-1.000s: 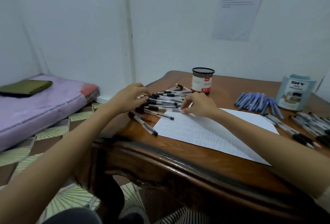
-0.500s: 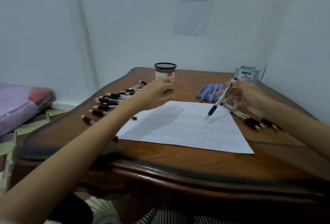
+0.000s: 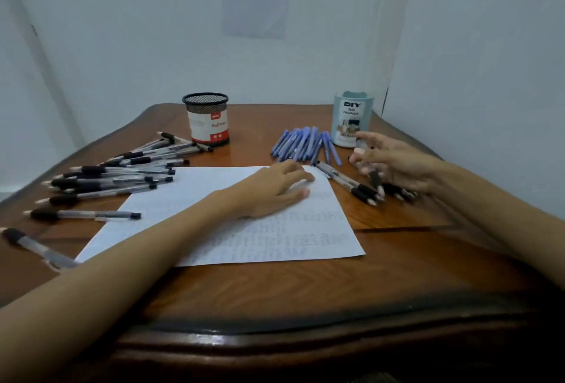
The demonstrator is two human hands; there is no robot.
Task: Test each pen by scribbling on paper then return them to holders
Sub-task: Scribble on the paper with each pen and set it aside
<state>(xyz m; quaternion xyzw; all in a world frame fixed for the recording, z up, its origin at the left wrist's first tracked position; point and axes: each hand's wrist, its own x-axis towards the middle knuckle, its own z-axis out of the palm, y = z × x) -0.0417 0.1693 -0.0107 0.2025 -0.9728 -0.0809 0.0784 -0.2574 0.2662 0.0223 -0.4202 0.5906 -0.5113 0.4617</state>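
Left hand has come down flat onto the paper.

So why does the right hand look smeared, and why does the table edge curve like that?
Head view: the right hand is motion-blurred, so its grip is unreadable, while the left hand on the paper is sharp. Head view: the wide-angle lens bows the table edge; lighting is dim and even.

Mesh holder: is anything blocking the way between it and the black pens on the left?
Nothing visible does. The black pens lie loose right beside the mesh holder, nothing sticks out of its top, and the left hand rests on the paper, off to the side.
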